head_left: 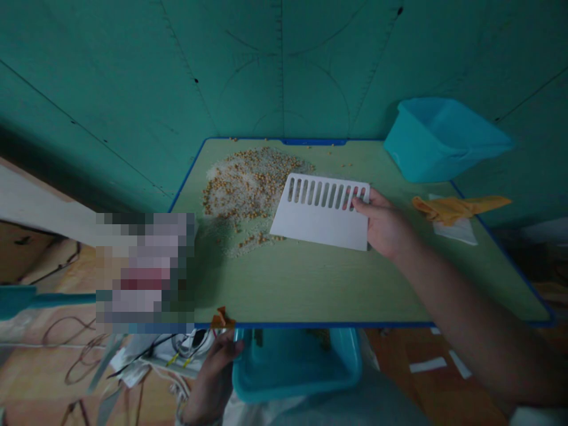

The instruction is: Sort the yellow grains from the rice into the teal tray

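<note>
My right hand point(387, 228) grips the right end of a white plastic scraper point(320, 223), its thumb across the row of slots. The scraper is over the middle of the table, its left end beside a spread pile of yellow beans and pale grains point(248, 183). A smaller strip of beans and grains point(252, 244) lies nearer to me. Below the table's front edge, my left hand point(220, 358) holds the left rim of a teal basin point(297, 387). Some dark bits show inside the basin, too dim to name.
At the back right of the green table point(310, 296) is a turquoise bin point(426, 154). A yellow cloth point(452, 211) lies over a white piece point(461, 231) to the right. A pixelated patch hides something at the left. Cables point(84, 355) lie on the floor.
</note>
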A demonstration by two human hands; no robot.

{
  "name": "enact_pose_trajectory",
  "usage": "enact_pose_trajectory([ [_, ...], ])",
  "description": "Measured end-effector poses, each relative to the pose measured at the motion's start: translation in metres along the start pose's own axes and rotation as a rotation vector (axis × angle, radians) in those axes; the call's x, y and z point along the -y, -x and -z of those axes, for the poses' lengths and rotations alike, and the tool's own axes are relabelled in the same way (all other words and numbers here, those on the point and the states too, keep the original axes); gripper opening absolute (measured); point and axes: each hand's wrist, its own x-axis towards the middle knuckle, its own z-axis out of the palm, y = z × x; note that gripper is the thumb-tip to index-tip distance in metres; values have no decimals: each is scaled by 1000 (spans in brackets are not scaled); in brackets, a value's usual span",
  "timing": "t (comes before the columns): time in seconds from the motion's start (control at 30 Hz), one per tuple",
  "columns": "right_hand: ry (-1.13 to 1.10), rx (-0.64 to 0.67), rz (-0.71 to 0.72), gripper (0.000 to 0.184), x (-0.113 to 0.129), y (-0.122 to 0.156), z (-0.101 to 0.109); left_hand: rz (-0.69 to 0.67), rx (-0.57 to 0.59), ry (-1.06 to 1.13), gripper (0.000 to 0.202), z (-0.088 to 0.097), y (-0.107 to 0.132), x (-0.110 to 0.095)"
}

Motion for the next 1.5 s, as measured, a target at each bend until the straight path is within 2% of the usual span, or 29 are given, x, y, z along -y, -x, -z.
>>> enact_pose_trajectory([
  [0.3,-54,-1,-57,22,3,2,-4,-13,-15,43,14,4,1,0],
  [0.57,-58,133,-126,20,-1,15,-17,2,30,28,17,10,-2,2],
  [0.7,-79,171,-150,18,-1,21,-23,-18,4,34,14,6,-2,0],
  [0.9,-137,239,-194,14,-4,25,-26,-4,73,24,15,2,0,-2],
  [1.0,-122,277,-227,13,-3,29,-28,-13,64,9,15,3,-1,-2],
  [1.1,-83,338,-242,13,-3,34,-29,-38,31,9,13,2,-3,-2],
  [1.23,17,442,-235,17,-2,37,-28,-32,50,22,13,2,-4,1],
  [1.5,121,648,-371,24,6,37,-21,-15,110,84,15,11,-6,8],
])
